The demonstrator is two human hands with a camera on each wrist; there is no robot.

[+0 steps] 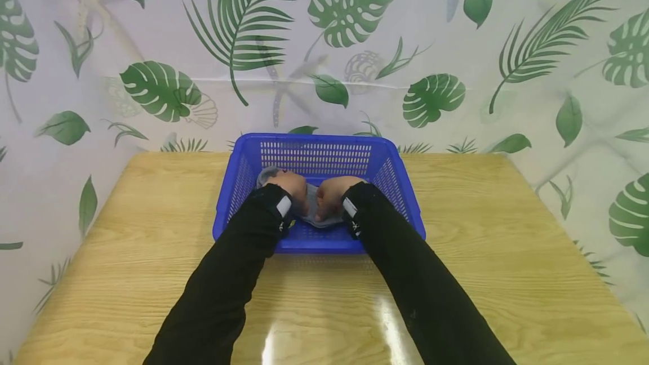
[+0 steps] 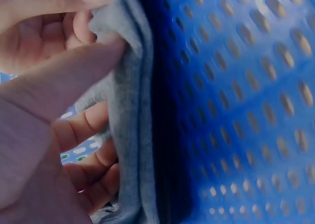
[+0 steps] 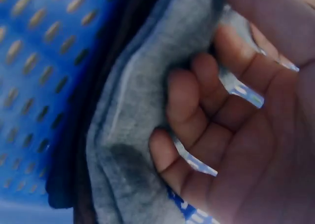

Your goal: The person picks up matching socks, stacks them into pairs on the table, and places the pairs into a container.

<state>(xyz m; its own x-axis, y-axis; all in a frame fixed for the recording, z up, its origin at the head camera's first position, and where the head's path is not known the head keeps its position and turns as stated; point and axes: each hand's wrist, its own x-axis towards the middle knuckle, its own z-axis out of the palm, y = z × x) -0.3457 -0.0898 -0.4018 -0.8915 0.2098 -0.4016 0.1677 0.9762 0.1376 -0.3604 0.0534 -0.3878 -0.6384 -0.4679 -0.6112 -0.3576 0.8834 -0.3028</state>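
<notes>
A folded grey cloth (image 1: 324, 222) lies across the inside of a blue plastic basket (image 1: 319, 245), with both hands on it. My left hand (image 1: 292, 186) grips the cloth's left part. In the left wrist view its thumb presses the layered grey cloth (image 2: 130, 96), with curled fingers behind. My right hand (image 1: 333, 193) holds the right part. The right wrist view shows its fingers bent against the grey cloth (image 3: 142, 91), which has a darker patch; the thumb's tip is hidden. Something dark (image 3: 61, 187) lies beside the cloth there, its kind unclear.
The basket has slotted walls and stands on a wood-grain table (image 1: 167, 230) near its back edge. Behind it hangs a leaf-patterned white sheet (image 1: 284, 100). A small yellowish spot (image 1: 292, 223) shows by the left wrist, too small to identify.
</notes>
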